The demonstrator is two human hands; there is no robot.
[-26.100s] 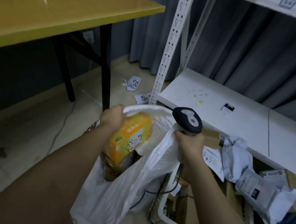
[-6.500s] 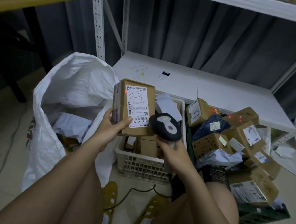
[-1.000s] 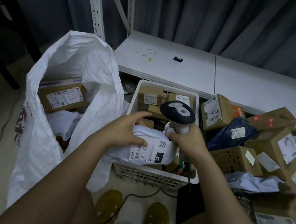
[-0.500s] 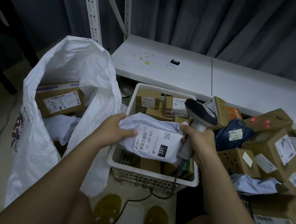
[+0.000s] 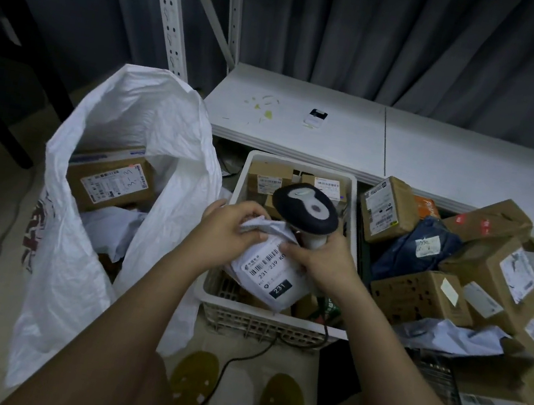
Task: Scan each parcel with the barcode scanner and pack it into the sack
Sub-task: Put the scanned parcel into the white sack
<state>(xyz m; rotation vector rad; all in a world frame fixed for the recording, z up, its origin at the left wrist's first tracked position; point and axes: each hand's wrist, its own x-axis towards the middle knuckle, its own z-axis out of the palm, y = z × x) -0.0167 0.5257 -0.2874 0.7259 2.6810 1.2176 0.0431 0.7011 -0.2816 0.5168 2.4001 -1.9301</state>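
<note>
A white poly-bag parcel (image 5: 268, 277) with a barcode label marked 231 hangs over the white crate (image 5: 270, 320). My left hand (image 5: 228, 231) grips its crumpled upper end. My right hand (image 5: 325, 263) holds the handle of the barcode scanner (image 5: 306, 210) and its fingers also touch the parcel's label edge. The scanner's dark head points up and away from the label. The white sack (image 5: 93, 197) stands open at the left, with a labelled cardboard box (image 5: 110, 184) and white bags inside.
The crate holds several small cardboard boxes. A heap of cardboard boxes (image 5: 457, 265) and bags fills a dark crate at the right. A low white shelf (image 5: 371, 141) runs behind. The scanner cable trails on the floor by my yellow shoes (image 5: 193, 385).
The parcel has tilted, its label now slanting down to the right. My right hand has come in against the parcel with the scanner, and both hands sit closer together.
</note>
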